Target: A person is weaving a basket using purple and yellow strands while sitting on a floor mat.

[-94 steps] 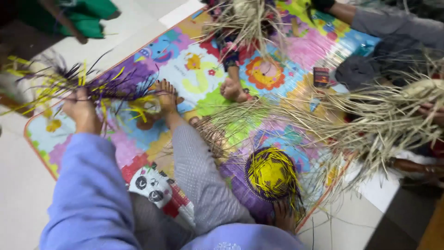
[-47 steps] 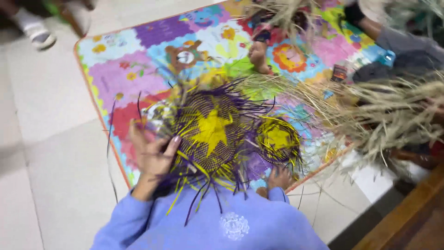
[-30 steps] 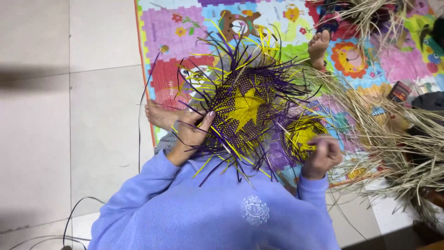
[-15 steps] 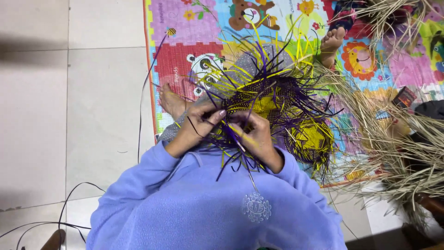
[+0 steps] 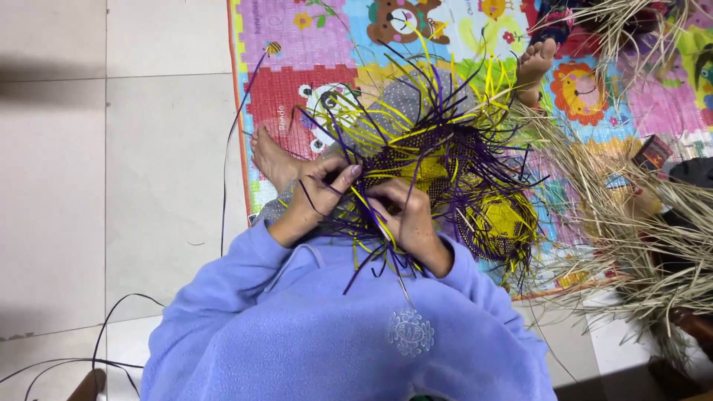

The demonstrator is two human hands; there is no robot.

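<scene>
On the person's lap, above the blue fleece top (image 5: 334, 334): one half-woven piece (image 5: 423, 160) of purple and yellow strips, loose ends fanning out on every side; half a second ago the two hands were already at its near edge, and a second ago the right hand was off at the smaller yellow-centred woven piece (image 5: 501, 223), so both hands have now closed in on the same spot, which I judge to be the start of plaiting the rim strands. Left hand (image 5: 319, 189): fingers curled, thumb and forefinger pinching a purple strip at the edge. Right hand (image 5: 405, 215): fingers bent and pressed together over yellow and purple strips (whether they grip one strand or several, I cannot tell).

Surroundings: patterned foam play mat (image 5: 297, 82) on a pale tiled floor (image 5: 111, 148); the person's bare foot (image 5: 271, 156) at the mat's border; another person's foot (image 5: 535, 67) farther off; heap of dry straw (image 5: 631, 215) to the right; stray purple strands (image 5: 230, 148) trailing over the tiles. Obstruction: the bristling loose ends crowd the fingers and hide the woven centre.
</scene>
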